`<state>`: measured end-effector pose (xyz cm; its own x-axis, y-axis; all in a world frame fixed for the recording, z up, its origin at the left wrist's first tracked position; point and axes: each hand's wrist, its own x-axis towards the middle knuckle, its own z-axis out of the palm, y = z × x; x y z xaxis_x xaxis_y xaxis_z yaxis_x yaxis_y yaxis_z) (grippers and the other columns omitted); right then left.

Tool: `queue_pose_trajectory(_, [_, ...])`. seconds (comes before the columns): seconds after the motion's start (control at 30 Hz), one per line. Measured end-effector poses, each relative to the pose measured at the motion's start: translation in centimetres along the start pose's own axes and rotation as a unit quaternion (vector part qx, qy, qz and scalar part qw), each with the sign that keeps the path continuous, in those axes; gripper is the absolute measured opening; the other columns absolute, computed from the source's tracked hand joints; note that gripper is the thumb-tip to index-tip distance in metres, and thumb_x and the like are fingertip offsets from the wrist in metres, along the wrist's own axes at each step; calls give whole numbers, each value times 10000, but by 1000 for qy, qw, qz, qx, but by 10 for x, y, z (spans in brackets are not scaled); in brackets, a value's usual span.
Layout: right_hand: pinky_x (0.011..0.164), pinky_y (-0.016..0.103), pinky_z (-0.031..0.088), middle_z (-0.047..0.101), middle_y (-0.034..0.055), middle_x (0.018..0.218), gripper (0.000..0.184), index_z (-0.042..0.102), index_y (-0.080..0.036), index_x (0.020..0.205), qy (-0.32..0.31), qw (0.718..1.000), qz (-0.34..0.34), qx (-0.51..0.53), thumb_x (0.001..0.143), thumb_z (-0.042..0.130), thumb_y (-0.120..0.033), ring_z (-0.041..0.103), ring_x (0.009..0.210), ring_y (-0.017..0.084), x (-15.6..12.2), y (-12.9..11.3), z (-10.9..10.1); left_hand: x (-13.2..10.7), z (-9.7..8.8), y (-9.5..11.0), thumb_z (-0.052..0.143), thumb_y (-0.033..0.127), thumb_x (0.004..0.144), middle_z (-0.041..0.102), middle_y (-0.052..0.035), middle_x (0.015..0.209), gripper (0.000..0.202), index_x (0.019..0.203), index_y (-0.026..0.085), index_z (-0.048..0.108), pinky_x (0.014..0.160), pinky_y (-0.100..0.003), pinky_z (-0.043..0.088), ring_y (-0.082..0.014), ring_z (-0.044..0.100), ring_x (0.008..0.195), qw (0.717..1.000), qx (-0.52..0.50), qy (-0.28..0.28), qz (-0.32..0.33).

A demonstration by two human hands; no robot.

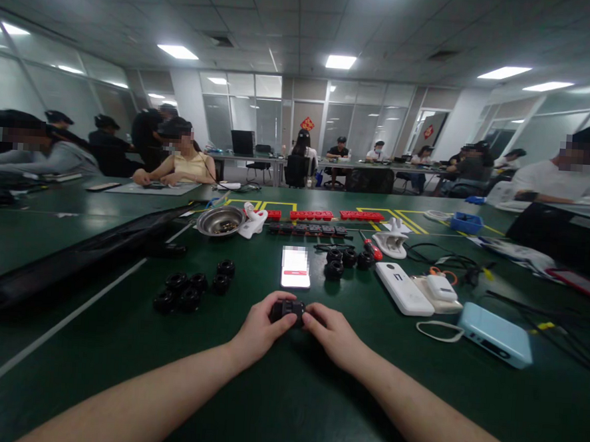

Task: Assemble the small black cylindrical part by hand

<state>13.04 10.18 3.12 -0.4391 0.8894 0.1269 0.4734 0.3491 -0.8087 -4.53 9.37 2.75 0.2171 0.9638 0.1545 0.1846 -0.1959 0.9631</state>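
Low over the green table, a black, ridged, round plastic part lies between my two hands. My left hand is closed round its left side, thumb in front and fingers behind. At its right end, my right hand pinches it with thumb and fingertips. Just beyond stands a phone with a lit screen. Several similar black round parts lie in a group on the left, and more black parts sit beyond my right hand. The part's exact kind is too small to tell.
Farther back are a metal bowl with small pieces, red strips, a black strip and a red-handled screwdriver. A white power bank, a light-blue box and cables stand right. A long black bag lies left. People sit around.
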Motion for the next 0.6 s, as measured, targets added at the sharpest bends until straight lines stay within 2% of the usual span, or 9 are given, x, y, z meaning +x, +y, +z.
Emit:
queue_pose_trajectory(0.07, [597,236,407,591,8,717,247,582,-155,779,-14,1000,-1,-7,887,422,-309,541,663,129,0,0,1,1,-2,-2,618,385,714,586,-52,959,350,992,185,549,838,-368,415,-224,539,916,1000,13,-1,7])
queue_pose_trajectory(0.17, [649,265,416,607,28,807,140,596,-161,895,-5,1000,-3,-26,820,541,-266,546,724,155,-2,1,2,4,-2,-8,560,452,738,576,-57,942,394,1017,175,535,730,-329,469,-214,561,864,1000,3,-20,-7])
queue_pose_trajectory(0.27, [759,308,402,596,48,951,337,564,-184,1041,16,999,-11,-44,719,659,-215,531,849,191,-3,1,1,7,-2,-12,506,497,751,574,-57,899,412,993,163,526,612,-301,496,-202,583,786,999,-13,-37,-31])
queue_pose_trajectory(0.37, [739,292,404,588,35,958,385,547,-204,1060,23,999,-12,-41,703,681,-256,531,832,179,-4,2,0,7,-1,-9,528,473,743,570,-43,869,371,952,166,532,611,-299,493,-194,578,760,999,-5,-32,-33])
queue_pose_trajectory(0.43, [674,265,410,591,24,885,317,540,-196,1030,26,999,-3,-28,752,632,-319,535,760,157,-4,2,-1,5,-1,-6,527,457,752,562,-40,888,353,962,174,527,637,-306,487,-194,574,773,1000,6,-22,-21])
queue_pose_trajectory(0.5, [620,243,402,586,13,786,217,550,-175,935,28,1000,9,-11,839,509,-365,530,690,137,-3,2,-1,3,-1,-4,534,444,754,561,-40,911,347,980,182,520,691,-322,474,-202,569,809,1000,20,-15,-5])
queue_pose_trajectory(0.6, [580,221,380,553,-9,651,334,544,-160,708,19,1000,15,12,902,371,-370,508,617,112,-1,3,0,0,-1,-2,575,420,735,573,-38,905,344,987,190,536,753,-340,438,-215,552,845,999,44,-16,14])
